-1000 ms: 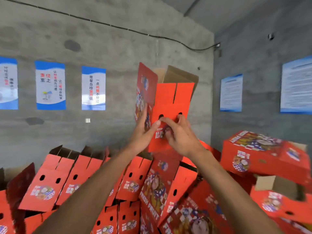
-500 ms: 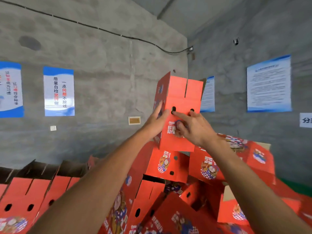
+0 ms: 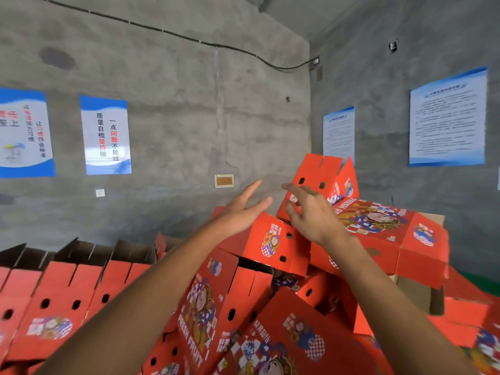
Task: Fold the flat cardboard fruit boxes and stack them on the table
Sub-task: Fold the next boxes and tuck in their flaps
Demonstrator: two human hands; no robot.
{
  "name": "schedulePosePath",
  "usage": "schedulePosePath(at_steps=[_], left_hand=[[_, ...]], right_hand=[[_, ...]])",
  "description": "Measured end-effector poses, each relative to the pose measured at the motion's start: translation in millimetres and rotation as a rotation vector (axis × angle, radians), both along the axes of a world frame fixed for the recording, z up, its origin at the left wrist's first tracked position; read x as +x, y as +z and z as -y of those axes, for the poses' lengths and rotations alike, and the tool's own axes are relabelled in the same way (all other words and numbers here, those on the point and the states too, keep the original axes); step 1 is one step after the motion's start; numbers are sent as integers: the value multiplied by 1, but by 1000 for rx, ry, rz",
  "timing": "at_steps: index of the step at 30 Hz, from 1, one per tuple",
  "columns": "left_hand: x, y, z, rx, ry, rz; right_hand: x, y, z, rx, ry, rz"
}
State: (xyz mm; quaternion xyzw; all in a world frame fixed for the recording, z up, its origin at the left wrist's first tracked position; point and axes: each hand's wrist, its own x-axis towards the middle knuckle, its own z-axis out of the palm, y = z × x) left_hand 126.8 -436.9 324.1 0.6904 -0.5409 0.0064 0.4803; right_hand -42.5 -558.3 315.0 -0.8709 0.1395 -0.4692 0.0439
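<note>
The folded box (image 3: 322, 182) sits tilted at the top of the pile of red boxes (image 3: 378, 239), at the far right near the room's corner, its long axis appearing to run away toward the far right. Both hands hang just short of it with fingers spread and holding nothing: the right hand (image 3: 313, 215) overlaps its near lower edge (contact cannot be judged), while the left hand (image 3: 240, 209) is off to the left, clear of it. The right hand is nearer.
</note>
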Motion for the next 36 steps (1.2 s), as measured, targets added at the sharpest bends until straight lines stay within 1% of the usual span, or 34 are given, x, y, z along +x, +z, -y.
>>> schedulePosePath(at_steps=[4, 6, 8, 12, 17, 20, 22, 23, 26, 28, 30, 33, 36], left_hand=[[9, -38, -89, -49, 70, 58], [12, -73, -144, -59, 125, 76], [19, -120, -202, -48, 189, 78], [28, -225, -318, 99, 389, -9], [21, -347, -430, 282, 585, -168], [10, -410, -468, 359, 689, -256], [3, -447, -489, 413, 714, -329], [-1, -465, -499, 470, 709, -347], [-11, -511, -525, 716, 697, -347], [-18, -535, -534, 928, 721, -340], [-25, -553, -535, 1077, 731, -328], [-29, -568, -531, 1171, 755, -286], [-26, -577, -527, 1154, 830, -223]], right_hand=[[21, -45, -70, -1, 129, -9], [38, -79, -111, 21, 192, -63], [56, -123, -155, 75, 272, -121], [84, -221, -242, 193, 448, -271], [97, -342, -319, 309, 536, -554], [91, -400, -344, 444, 650, -686], [85, -434, -356, 473, 636, -760], [81, -451, -362, 474, 603, -810], [68, -495, -373, 484, 536, -973], [61, -521, -375, 412, 503, -1043], [55, -542, -375, 332, 452, -1107], [51, -563, -374, 294, 410, -1174], [51, -574, -372, 267, 400, -1170]])
